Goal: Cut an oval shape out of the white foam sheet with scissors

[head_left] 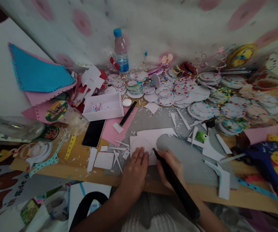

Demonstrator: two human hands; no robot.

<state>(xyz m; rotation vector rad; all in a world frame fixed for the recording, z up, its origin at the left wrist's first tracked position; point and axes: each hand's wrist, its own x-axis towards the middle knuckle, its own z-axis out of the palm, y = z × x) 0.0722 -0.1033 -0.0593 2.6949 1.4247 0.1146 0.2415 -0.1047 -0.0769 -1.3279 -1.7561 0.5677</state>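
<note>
My left hand (136, 166) lies flat on a white sheet (139, 141) that bears a drawn circle, its fingers stretched out over the lower part of the circle. In my right hand (171, 166) is a thick black pen-like tool (177, 185), its thin tip at the right edge of the circle. The sheet rests on a grey mat (192, 161). White paper offcuts (104, 160) lie left of my left hand, and a curved white scrap (224, 185) is at the right.
Stacks of dotted paper discs (165, 93) fill the back. A white box (104, 108), a phone (94, 133) and a green-black pen (128, 112) stand left. A water bottle (121, 53) is behind; a blue glue gun (265, 164) lies right.
</note>
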